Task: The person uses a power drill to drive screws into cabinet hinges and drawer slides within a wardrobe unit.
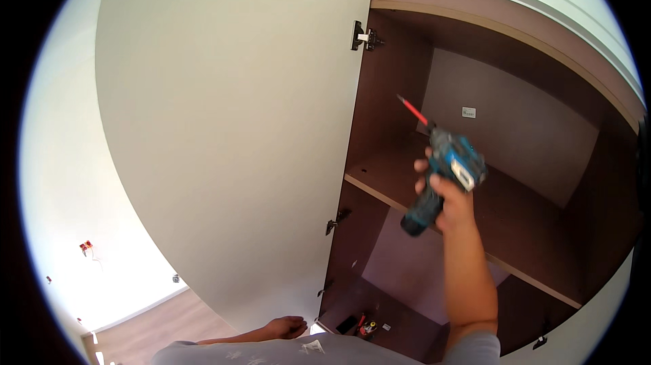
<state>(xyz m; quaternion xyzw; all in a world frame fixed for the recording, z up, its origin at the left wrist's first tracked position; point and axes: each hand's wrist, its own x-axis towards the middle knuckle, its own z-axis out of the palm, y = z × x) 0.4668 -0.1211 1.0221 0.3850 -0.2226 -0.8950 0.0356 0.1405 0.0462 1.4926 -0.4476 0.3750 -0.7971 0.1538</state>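
My right hand (451,204) is wrapped round the grip of a blue and black cordless drill driver (464,160). A long red-sleeved screwdriver bit (414,110) sticks out of it, pointing up and left into the upper compartment of a brown cabinet (502,80). Its tip is in the air, right of the upper hinge (363,37) and below it. The pale cabinet door (230,128) stands swung out on the left. My left hand (288,326) is low by the door's bottom, fingers curled in; whatever they may hold is hidden.
A shelf edge (529,275) crosses behind my right forearm. More hinges, such as the middle hinge (332,225), line the door's edge. On the cabinet's bottom lie a black flat object (346,325) and a small red and yellow item (368,328). Wires (86,248) poke from the left wall.
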